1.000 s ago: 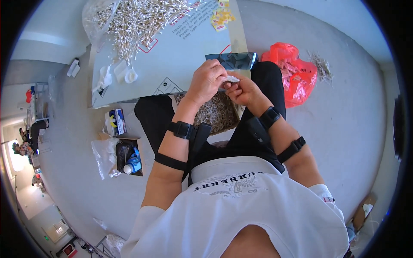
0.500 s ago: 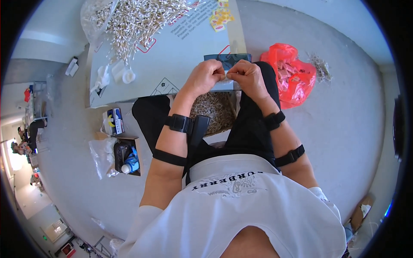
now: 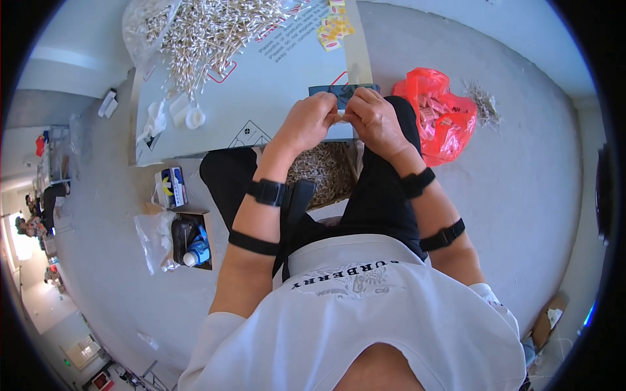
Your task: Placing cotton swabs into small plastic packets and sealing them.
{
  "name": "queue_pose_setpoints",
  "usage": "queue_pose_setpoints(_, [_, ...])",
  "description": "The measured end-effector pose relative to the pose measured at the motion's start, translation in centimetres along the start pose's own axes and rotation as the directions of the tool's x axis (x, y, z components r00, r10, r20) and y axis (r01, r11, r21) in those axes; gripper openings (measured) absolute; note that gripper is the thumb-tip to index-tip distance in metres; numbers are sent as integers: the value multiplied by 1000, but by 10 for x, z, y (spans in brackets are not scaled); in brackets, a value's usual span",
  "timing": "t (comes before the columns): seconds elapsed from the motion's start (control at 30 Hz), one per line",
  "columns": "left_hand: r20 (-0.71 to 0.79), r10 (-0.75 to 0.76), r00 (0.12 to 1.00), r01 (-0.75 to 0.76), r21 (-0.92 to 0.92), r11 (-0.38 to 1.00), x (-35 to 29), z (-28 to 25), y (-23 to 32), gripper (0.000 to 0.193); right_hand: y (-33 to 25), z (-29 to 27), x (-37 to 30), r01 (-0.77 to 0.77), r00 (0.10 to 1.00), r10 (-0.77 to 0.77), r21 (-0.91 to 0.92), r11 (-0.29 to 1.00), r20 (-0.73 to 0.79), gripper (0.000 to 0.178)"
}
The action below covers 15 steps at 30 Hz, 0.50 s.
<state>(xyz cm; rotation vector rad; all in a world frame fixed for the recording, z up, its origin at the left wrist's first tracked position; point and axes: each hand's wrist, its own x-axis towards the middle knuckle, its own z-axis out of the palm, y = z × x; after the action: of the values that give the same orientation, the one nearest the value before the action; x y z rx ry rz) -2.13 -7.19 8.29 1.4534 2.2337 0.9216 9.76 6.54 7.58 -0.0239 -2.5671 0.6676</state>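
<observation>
My left hand (image 3: 312, 120) and my right hand (image 3: 377, 122) meet over the near edge of a pale blue board (image 3: 280, 85). Both are closed, fingertips pinched close together; whatever is between them is too small and covered to name. A dark, shiny flat piece (image 3: 319, 89) lies on the board just beyond my fingers. Farther back on the left spreads a large heap of cotton swabs (image 3: 208, 39). More thin sticks, apparently swabs, fill a box (image 3: 323, 171) between my knees, below the board's edge.
Yellow-and-white small packets (image 3: 334, 32) lie at the board's far right. A white tape roll (image 3: 195, 118) sits at its left. On the floor stand a red plastic bag (image 3: 450, 130) with pink packets, a loose stick pile (image 3: 482, 104) and a carton (image 3: 203, 225) holding a blue-and-white bottle.
My fingers have shifted slightly, the right hand rolling so more of its back shows. Both hands stay pinched together at the same spot.
</observation>
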Motion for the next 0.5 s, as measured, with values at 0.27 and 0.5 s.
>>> queue_pose_setpoints(0.27, [-94, -22, 995, 18, -42, 999, -3, 6, -12, 17, 6, 14, 2, -138, 990, 137, 71, 988, 23, 15])
queue_pose_setpoints(0.5, [67, -147, 987, 161, -369, 915, -10, -3, -30, 13, 15, 19, 1, -344, 939, 299, 448, 825, 169, 5])
